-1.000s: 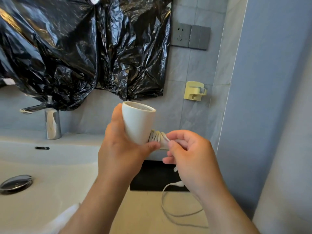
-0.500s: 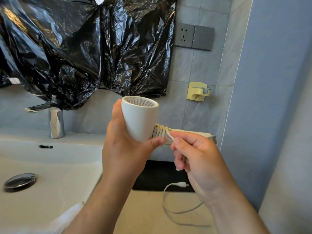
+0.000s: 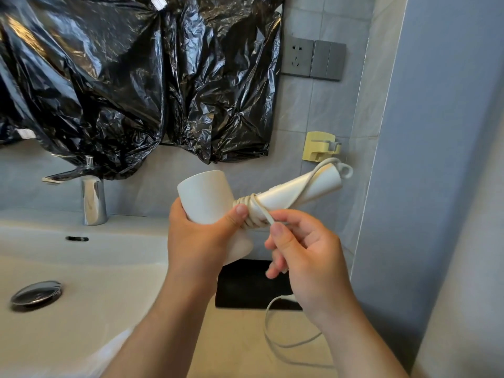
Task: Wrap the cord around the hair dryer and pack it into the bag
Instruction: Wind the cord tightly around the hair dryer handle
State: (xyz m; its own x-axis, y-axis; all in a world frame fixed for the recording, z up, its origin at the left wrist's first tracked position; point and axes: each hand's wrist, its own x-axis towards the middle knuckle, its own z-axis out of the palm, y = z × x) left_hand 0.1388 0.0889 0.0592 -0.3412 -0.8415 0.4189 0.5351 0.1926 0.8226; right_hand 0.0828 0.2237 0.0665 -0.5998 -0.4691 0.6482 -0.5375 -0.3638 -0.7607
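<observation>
A white hair dryer (image 3: 207, 197) is held up in front of the tiled wall, its handle pointing right toward a yellow wall holder. My left hand (image 3: 201, 241) grips the dryer's barrel, thumb pressing at the joint with the handle. Several turns of white cord (image 3: 252, 211) are wound round the handle's base, and one strand runs along the handle to its hanging loop. My right hand (image 3: 302, 252) pinches the cord just right of the coils. The loose cord (image 3: 275, 339) hangs down in a loop below that hand. A black bag (image 3: 245, 285) lies on the counter beneath.
A white sink (image 3: 81, 282) with a chrome drain and tap (image 3: 94, 200) fills the left. Black plastic sheeting (image 3: 122, 77) covers the mirror above. A socket and switch (image 3: 313, 60) and a yellow holder (image 3: 320, 147) are on the tiles. A blue wall (image 3: 436, 159) closes the right.
The dryer has tilted so its handle now shows pointing right and up. My right hand has moved down and right, pulling the cord away from the coils. The camera came closer.
</observation>
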